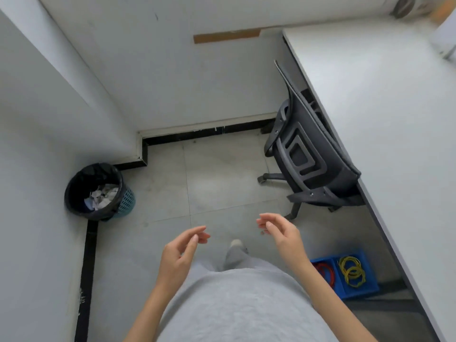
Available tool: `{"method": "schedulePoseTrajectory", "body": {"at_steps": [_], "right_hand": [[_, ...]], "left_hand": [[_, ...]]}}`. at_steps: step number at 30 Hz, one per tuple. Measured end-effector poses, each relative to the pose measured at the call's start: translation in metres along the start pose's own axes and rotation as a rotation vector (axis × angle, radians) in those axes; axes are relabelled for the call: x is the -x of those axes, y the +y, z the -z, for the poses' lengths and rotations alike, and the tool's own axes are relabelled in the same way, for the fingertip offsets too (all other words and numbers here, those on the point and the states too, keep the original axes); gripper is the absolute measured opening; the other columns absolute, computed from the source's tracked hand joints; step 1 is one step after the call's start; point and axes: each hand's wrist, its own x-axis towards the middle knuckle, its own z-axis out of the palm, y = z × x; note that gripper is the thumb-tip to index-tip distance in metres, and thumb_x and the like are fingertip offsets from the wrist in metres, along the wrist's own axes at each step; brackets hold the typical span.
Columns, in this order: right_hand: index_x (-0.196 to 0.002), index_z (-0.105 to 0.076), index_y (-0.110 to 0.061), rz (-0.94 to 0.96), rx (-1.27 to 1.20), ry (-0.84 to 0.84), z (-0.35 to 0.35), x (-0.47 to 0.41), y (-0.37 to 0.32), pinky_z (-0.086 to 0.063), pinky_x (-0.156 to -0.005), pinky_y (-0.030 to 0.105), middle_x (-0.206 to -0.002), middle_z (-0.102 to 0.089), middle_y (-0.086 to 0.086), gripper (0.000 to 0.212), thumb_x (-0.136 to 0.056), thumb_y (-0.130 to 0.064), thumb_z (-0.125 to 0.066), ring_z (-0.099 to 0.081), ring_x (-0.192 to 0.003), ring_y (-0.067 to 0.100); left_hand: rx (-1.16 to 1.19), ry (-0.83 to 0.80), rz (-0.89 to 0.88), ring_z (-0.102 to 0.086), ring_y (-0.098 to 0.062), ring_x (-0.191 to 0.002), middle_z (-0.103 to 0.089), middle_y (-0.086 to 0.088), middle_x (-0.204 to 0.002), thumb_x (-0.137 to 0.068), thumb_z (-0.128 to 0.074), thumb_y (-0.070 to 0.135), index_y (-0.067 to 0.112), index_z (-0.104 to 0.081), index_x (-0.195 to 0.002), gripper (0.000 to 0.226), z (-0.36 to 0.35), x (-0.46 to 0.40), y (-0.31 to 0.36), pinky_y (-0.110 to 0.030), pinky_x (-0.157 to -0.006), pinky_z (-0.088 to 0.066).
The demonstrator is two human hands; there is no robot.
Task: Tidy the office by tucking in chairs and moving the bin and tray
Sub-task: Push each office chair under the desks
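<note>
Against the left wall, near the jog in the black skirting, the bin (100, 192) stood upright on the floor tiles (217, 183). It was a teal lattice basket lined with a black bag (81, 191) folded over the rim. Inside lay crumpled white paper (102, 196), heaped toward the right side of the bottom; the bin was well under half full.

At my lower right, on the floor by the desk's edge, sat the blue tray (370, 287). It had at least two compartments: the left one held red rings (327, 271), the right one held yellow rings (351, 270), several overlapping. My right forearm covered part of the left compartment, so I could not count the red ones.

The black office chair (313, 159) stood with its mesh back against the edge of the white desk (385, 119), seat under the top, two castor legs showing on the tiles.

My left hand (179, 255) and right hand (281, 234) hung in front of me at waist level, apart from each other, both empty. Fingers were loosely curled, thumbs near the fingertips but pinching nothing; neither hand touched the bin, tray or chair. One grey-socked foot (235, 245) showed below, between the hands, beneath my grey top (241, 304).

A brown strip (227, 36) was fixed to the far wall.
</note>
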Motion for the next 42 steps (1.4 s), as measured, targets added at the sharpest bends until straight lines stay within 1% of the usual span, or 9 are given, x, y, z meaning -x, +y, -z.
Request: {"method": "schedulePoseTrajectory", "body": {"at_steps": [9, 14, 18, 21, 23, 26, 30, 36, 42], "right_hand": [[-0.101, -0.063, -0.011, 0.174, -0.069, 0.122, -0.013, -0.183, -0.107, -0.052, -0.081, 0.021, -0.092, -0.069, 0.001, 0.022, -0.089, -0.006, -0.045, -0.065, -0.086, 0.012], [-0.1, -0.064, -0.014, 0.13, -0.08, 0.404, -0.014, -0.247, -0.126, -0.05, -0.084, 0.021, -0.093, -0.07, -0.001, 0.024, -0.092, 0.0, -0.046, -0.065, -0.088, 0.007], [-0.102, -0.064, -0.016, 0.09, 0.046, 0.76, -0.003, -0.262, -0.134, -0.045, -0.08, 0.008, -0.097, -0.068, -0.002, 0.027, -0.09, 0.003, -0.048, -0.061, -0.089, -0.007], [-0.106, -0.065, -0.009, 0.065, 0.241, 1.009, 0.008, -0.256, -0.133, -0.043, -0.077, 0.007, -0.101, -0.065, -0.003, 0.024, -0.088, -0.006, -0.049, -0.059, -0.085, -0.005], [-0.108, -0.064, -0.007, 0.064, 0.438, 1.122, 0.017, -0.246, -0.132, -0.043, -0.084, 0.016, -0.105, -0.063, -0.001, 0.027, -0.087, -0.014, -0.049, -0.058, -0.094, 0.009], [-0.115, -0.061, -0.007, -0.042, 0.801, 1.117, 0.035, -0.231, -0.121, -0.038, -0.099, 0.029, -0.116, -0.061, 0.007, 0.037, -0.085, -0.029, -0.057, -0.049, -0.113, 0.021], [-0.12, -0.059, -0.012, -0.452, 0.985, 0.986, 0.06, -0.203, -0.092, -0.041, -0.096, 0.044, -0.121, -0.062, 0.006, 0.058, -0.073, -0.042, -0.074, -0.053, -0.118, 0.028], [-0.092, -0.071, -0.008, -0.581, 0.92, 1.17, 0.061, -0.21, -0.09, -0.044, -0.081, 0.039, -0.087, -0.073, 0.006, 0.025, -0.069, -0.014, -0.077, -0.066, -0.084, 0.029], [-0.093, -0.071, -0.003, -0.64, 0.852, 1.29, 0.035, -0.226, -0.098, -0.042, -0.086, 0.04, -0.088, -0.073, 0.012, 0.022, -0.073, -0.011, -0.074, -0.064, -0.088, 0.032]], "left_hand": [[-0.059, 0.001, 0.038, -0.068, -0.016, -0.081, -0.074, 0.007, -0.088, -0.088, -0.05, 0.011, 0.02, -0.066, -0.095, 0.019, 0.04, -0.161, 0.008, -0.016, -0.076, -0.051], [-0.169, -0.308, -0.111, -0.067, -0.008, -0.081, -0.074, 0.011, -0.086, -0.09, -0.051, 0.013, 0.03, -0.069, -0.093, 0.025, 0.03, -0.31, 0.066, -0.016, -0.077, -0.05], [-0.403, -0.628, -0.348, -0.065, 0.002, -0.084, -0.069, 0.027, -0.087, -0.093, -0.049, 0.012, 0.043, -0.065, -0.095, 0.035, -0.002, -0.419, 0.132, -0.007, -0.073, -0.045], [-0.537, -0.834, -0.59, -0.063, 0.003, -0.087, -0.067, 0.031, -0.087, -0.09, -0.044, 0.033, 0.025, -0.066, -0.105, 0.028, -0.043, -0.473, 0.174, -0.009, -0.071, -0.043], [-0.564, -0.922, -0.799, -0.061, -0.006, -0.095, -0.068, 0.016, -0.1, -0.089, -0.039, 0.034, 0.017, -0.065, -0.109, 0.037, -0.076, -0.492, 0.194, -0.019, -0.081, -0.045], [-0.656, -0.976, -1.161, -0.052, -0.015, -0.107, -0.065, -0.003, -0.112, -0.087, -0.044, 0.026, 0.009, -0.061, -0.114, 0.036, -0.126, -0.505, 0.205, -0.026, -0.094, -0.04], [-0.89, -1.059, -1.493, -0.059, -0.023, -0.106, -0.066, -0.003, -0.113, -0.072, -0.07, 0.034, 0.012, -0.061, -0.113, 0.047, -0.182, -0.502, 0.196, -0.036, -0.09, -0.046], [-0.974, -1.112, -1.523, -0.059, -0.029, -0.073, -0.063, -0.009, -0.081, -0.068, -0.077, 0.014, 0.007, -0.059, -0.086, 0.027, -0.215, -0.503, 0.188, -0.037, -0.059, -0.048], [-0.878, -1.264, -1.543, -0.055, -0.031, -0.081, -0.062, -0.011, -0.088, -0.078, -0.068, 0.011, 0.005, -0.057, -0.091, 0.018, -0.212, -0.526, 0.191, -0.037, -0.064, -0.042]]}}
